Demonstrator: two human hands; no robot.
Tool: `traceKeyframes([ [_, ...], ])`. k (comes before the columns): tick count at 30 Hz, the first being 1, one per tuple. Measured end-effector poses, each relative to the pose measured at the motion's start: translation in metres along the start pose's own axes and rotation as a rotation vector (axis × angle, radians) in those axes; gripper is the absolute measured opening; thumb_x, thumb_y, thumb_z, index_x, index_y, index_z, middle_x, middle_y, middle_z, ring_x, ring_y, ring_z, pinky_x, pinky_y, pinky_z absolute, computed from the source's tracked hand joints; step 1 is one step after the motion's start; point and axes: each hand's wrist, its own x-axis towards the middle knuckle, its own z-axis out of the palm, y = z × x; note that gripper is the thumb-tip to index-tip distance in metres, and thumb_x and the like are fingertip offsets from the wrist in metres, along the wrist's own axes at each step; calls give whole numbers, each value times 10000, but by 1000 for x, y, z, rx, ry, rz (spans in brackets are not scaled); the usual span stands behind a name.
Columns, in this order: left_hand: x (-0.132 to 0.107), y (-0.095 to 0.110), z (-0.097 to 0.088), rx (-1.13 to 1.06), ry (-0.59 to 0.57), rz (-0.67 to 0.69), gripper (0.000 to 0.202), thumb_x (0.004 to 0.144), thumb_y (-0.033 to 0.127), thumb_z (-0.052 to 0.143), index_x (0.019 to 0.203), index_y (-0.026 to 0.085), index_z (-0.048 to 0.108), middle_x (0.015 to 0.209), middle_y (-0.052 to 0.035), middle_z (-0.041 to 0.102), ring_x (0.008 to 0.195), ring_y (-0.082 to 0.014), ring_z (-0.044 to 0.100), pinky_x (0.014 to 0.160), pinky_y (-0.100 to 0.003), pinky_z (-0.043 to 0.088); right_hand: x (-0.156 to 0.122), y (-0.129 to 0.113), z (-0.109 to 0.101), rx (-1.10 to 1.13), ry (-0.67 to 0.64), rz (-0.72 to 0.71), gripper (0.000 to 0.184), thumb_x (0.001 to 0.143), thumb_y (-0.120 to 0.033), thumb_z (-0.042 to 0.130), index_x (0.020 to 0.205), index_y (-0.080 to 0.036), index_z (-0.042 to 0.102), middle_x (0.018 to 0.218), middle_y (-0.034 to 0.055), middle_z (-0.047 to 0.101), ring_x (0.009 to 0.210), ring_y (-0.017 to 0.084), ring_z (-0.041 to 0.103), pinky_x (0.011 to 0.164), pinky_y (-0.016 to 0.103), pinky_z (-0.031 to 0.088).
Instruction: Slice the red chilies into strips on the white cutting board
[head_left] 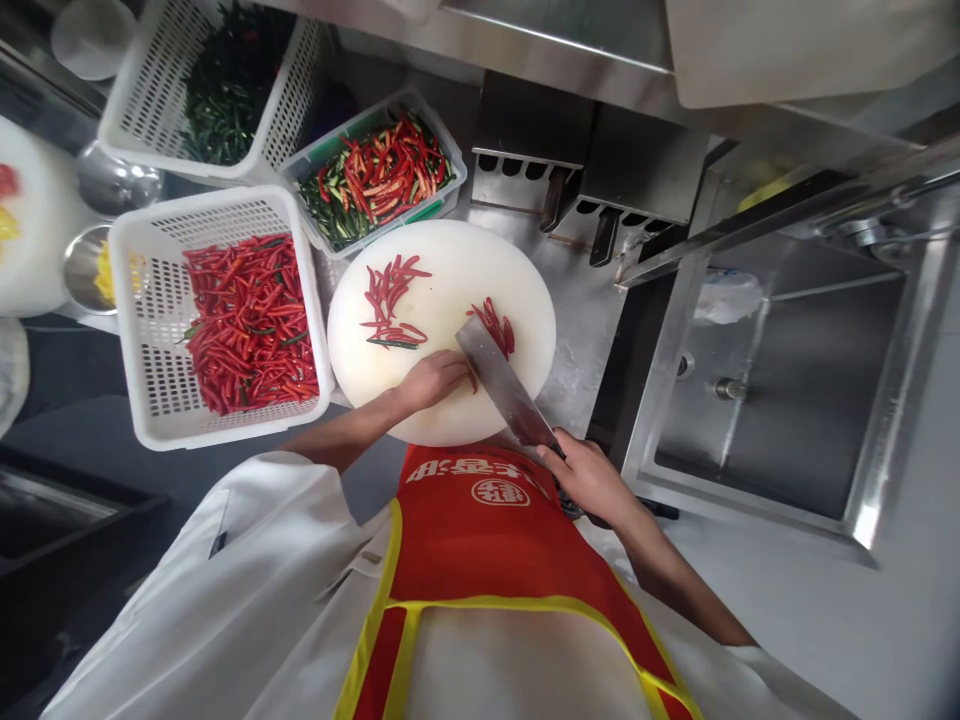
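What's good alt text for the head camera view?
A person's right hand holds a cleaver over a round white cutting board by some cut red chilies, the left hand close to the cleaver. On the left stands a white basket of red chilies, and beyond the board a plastic tub of red and green ones.

Steel sink (802, 390) at the right, two metal bowls (116, 185) far left.

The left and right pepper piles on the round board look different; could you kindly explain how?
The left pile is larger and looser; the right pile is smaller and tighter. The left pile includes a dark green piece; the right pile shows only red. Both lie on the white board.
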Motion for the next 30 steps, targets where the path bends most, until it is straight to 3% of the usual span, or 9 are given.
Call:
traceKeyframes([
  [9, -3, -1, 13, 36, 30, 3, 193, 943, 197, 477, 996, 161, 659, 1050, -107, 674, 942, -198, 627, 835, -360, 531, -20, -19, -22, -42, -120, 78, 263, 995, -398, 369, 860, -230, 520, 693, 28, 648, 657, 211, 625, 572, 295, 313],
  [16, -4, -3, 20, 19, 46, 39, 174, 939, 203, 489, 973, 156, 654, 1045, -105, 672, 945, -195, 617, 839, -355, 533, 44, -31, 9, -31, 11, 39, 190, 987, -331, 399, 950, -199, 531, 813, 78, 677, 774, 236, 651, 640, 292, 374],
  [20, -5, -2, -2, 71, 50, -12, 216, 955, 203, 446, 979, 160, 656, 1002, -102, 672, 901, -191, 615, 799, -346, 526, 40, -24, 1, 98, 3, 32, 234, 986, -394, 387, 895, -220, 514, 714, 35, 646, 699, 218, 640, 594, 278, 389],
  [24, -3, -25, -45, 275, 97, -251, 218, 909, 180, 471, 963, 143, 679, 996, -134, 645, 900, -248, 594, 792, -418, 502, 3, -9, -5, 59, -25, -20, 293, 983, -450, 375, 842, -232, 511, 720, 27, 642, 712, 220, 640, 610, 282, 394],
  [27, 5, -50, -71, 401, -50, -342, 154, 830, 143, 542, 844, 148, 695, 891, -125, 618, 855, -270, 581, 754, -425, 493, -14, 1, -1, 31, -125, -50, 326, 988, -463, 366, 790, -236, 492, 690, 10, 627, 675, 206, 621, 602, 280, 376],
  [30, 15, -58, -76, 435, -163, -309, 153, 821, 127, 545, 812, 155, 695, 837, -104, 595, 809, -248, 581, 729, -389, 493, -14, 9, 6, 79, -120, -22, 327, 989, -471, 361, 797, -237, 486, 679, 2, 616, 655, 199, 605, 597, 278, 370],
])
